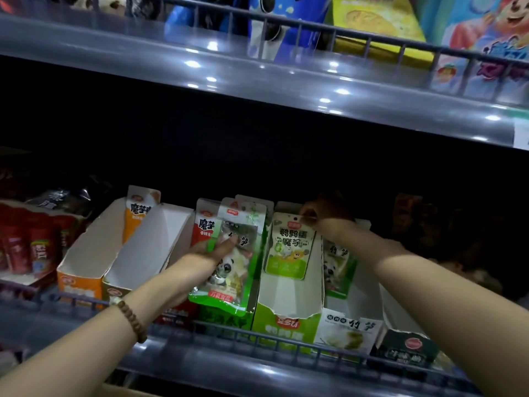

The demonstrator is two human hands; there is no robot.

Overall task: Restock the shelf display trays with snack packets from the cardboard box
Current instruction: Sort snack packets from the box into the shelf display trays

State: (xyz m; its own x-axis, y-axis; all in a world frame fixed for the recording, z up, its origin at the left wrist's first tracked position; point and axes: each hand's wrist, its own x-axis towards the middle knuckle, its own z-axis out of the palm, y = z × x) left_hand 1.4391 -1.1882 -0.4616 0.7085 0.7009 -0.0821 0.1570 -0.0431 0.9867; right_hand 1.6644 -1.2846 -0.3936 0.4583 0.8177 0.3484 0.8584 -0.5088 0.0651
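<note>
Two hands are hanging out at the lower shelf (200, 365) here, both busy. The left hand (207, 253) is gripping a green panda packet (232, 282), thumb lying across the front and fingers curling round behind it, so it's closed around the thing. That packet is hanging upright in front of a dark green tray (226, 318), its bottom edge sitting just above the tray's front lip, and it's partly covering a red packet (206, 224) standing in the tray next door on the left. The right hand (322, 217) is sitting deep in shadow, but its fingertips are pinching the top right corner of a pale green packet (287, 247), which is standing upright inside the light green tray (286, 322), towards the back. Just right of that, a second panda packet (339, 262) is leaning in a white tray (347, 332), half hidden behind the right forearm. Further left, a white-sided tray (137, 259) is showing only bare cardboard inside, and an orange tray (83, 279) beside it is holding one orange packet (141, 209) at the far end. Red packs (34, 247) are crowding the far left. All trays are lining up behind the wire rail (257, 338) along the shelf front. A bead bracelet (132, 320) is riding on the left wrist. The upper shelf (171, 61) is carrying blue cookie bags (269, 12). A sliver of tan cardboard (120, 392) is peeking in at the bottom edge; can't tell if it's the box.
</note>
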